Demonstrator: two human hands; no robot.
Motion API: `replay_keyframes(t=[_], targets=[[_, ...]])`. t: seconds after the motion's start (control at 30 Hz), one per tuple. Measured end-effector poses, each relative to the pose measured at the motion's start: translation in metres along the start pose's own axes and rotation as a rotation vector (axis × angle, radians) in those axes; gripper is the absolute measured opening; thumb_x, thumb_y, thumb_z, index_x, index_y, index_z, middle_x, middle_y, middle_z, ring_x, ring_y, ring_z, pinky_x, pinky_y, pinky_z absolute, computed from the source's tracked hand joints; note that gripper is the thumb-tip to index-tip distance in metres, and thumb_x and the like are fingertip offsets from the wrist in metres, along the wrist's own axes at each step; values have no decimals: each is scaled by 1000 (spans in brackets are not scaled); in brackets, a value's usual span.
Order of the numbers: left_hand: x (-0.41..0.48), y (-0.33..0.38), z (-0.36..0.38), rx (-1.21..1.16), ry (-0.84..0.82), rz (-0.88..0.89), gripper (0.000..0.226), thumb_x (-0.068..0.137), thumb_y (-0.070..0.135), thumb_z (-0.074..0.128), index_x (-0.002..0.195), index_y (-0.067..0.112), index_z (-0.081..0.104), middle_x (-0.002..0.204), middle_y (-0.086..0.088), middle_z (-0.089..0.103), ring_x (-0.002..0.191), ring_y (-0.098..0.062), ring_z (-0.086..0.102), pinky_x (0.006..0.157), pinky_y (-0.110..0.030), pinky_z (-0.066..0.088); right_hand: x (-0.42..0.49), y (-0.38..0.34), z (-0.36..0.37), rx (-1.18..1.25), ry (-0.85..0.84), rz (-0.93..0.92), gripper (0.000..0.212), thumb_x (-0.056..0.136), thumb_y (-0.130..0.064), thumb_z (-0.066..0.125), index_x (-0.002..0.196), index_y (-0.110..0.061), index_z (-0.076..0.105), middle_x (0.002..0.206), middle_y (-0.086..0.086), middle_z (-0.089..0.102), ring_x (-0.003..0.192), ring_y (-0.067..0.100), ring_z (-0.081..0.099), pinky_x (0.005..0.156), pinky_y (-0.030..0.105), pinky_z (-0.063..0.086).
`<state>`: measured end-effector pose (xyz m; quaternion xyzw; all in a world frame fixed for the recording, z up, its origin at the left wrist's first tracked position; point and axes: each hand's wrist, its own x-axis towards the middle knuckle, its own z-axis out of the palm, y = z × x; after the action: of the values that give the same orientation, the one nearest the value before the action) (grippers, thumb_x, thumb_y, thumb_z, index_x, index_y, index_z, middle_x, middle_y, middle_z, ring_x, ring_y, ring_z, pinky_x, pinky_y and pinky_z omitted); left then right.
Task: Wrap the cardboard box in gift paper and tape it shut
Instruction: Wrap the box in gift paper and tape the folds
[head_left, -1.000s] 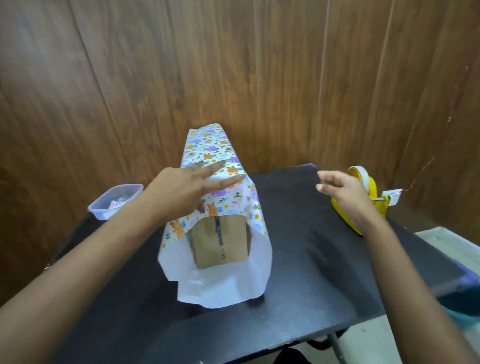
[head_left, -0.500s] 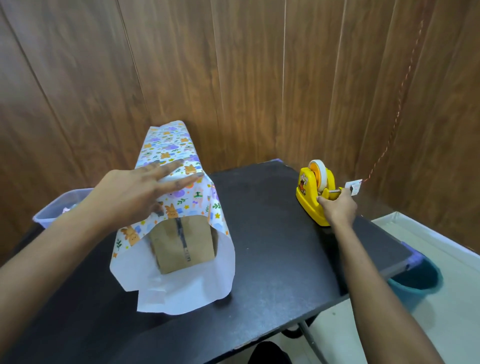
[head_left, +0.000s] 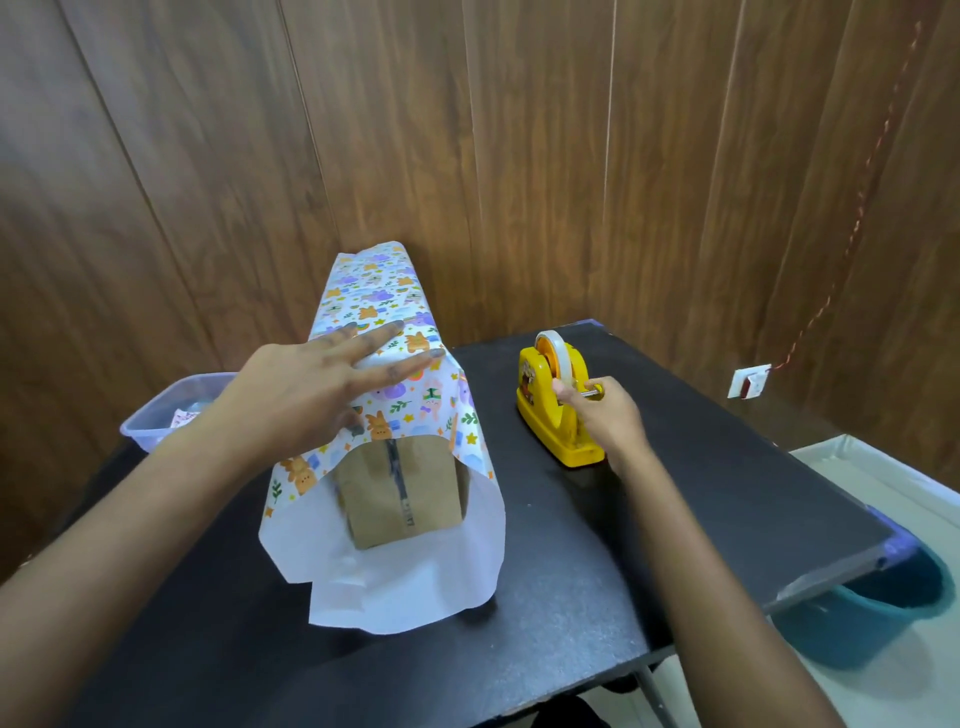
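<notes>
Your left hand (head_left: 306, 395) lies flat with fingers spread on the gift paper (head_left: 384, 291), pressing the overlap onto the top of the cardboard box (head_left: 405, 493). The box sits left of centre on the surface (head_left: 701, 519), its near end bare inside the open paper tube. Your right hand (head_left: 605, 415) has its fingers curled at the cutter of the yellow tape dispenser (head_left: 550, 410), pinching there, probably the loose tape end, though the strip is too fine to make out. A one-handed pull may drag or tip the dispenser instead of feeding tape. If your left hand eases, the seam will likely spring open. The dispenser stands well in from the right edge, with bare surface between it and the box for carrying a strip across. A plastic container (head_left: 171, 410) sits at the far left, and a teal bucket (head_left: 883, 608) sits below the right edge.
</notes>
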<state>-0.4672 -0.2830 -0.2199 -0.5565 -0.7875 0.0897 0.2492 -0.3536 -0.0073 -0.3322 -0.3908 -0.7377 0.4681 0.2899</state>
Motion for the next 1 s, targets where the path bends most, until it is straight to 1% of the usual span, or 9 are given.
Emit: replay_keyframes(t=[0.1,0.2,0.33,0.4,0.47,0.53,0.6,0.83,1.0], targets=[[-1,-1,1,-25,31,27,113,83,36,67,114,68,-36,155,17,14,135,-18,38,62,-31,54,10,-12,-19,14,-82,-1,33,89,-37,61,93,-5,68,102,10,64,105,25,57,88,36,44],[-1,-1,1,-21,36,9,111,85,38,63,111,68,-40,156,17,9,138,-17,33,64,-29,51,13,-26,-31,55,-163,50,25,88,-18,64,99,5,69,100,8,61,97,16,51,83,30,37],[-1,0,2,-51,49,30,119,76,32,75,123,67,-28,153,12,26,129,-23,47,54,-29,52,15,-38,-36,112,-121,48,15,85,-11,67,94,1,65,108,11,60,112,21,52,85,30,35],[-1,-2,5,-35,67,29,116,79,34,72,121,67,-31,154,14,21,133,-21,42,56,-28,52,16,-37,-36,116,-99,78,24,85,-11,68,103,4,64,118,14,60,117,26,53,87,33,38],[-2,-1,4,-33,76,23,115,79,34,72,122,67,-30,154,14,21,134,-20,41,57,-29,52,16,-31,-36,116,-102,146,26,86,-11,66,107,4,64,113,14,61,102,24,58,80,30,43],[-2,0,3,-41,64,22,118,75,32,76,126,66,-24,152,12,28,129,-22,47,54,-29,52,11,-20,-33,132,-115,217,9,88,-9,62,92,-1,65,91,9,60,71,15,54,61,23,39],[-2,0,3,-48,48,19,121,71,31,80,129,66,-21,150,10,33,125,-24,51,51,-28,50,7,-10,-29,163,-120,271,16,90,-12,60,75,-8,60,77,5,55,60,11,46,51,21,32],[-1,-2,4,17,2,51,129,53,29,90,142,55,0,139,3,51,107,-27,64,40,-18,36,1,-2,-21,360,-112,273,20,95,-12,52,74,-10,54,71,6,57,64,15,55,56,23,45],[-1,-2,7,20,21,39,124,66,31,83,135,61,-15,147,8,41,120,-26,56,45,-21,39,-12,-4,-17,743,-144,421,17,94,-2,48,79,-2,56,73,11,60,66,21,62,45,23,54]])
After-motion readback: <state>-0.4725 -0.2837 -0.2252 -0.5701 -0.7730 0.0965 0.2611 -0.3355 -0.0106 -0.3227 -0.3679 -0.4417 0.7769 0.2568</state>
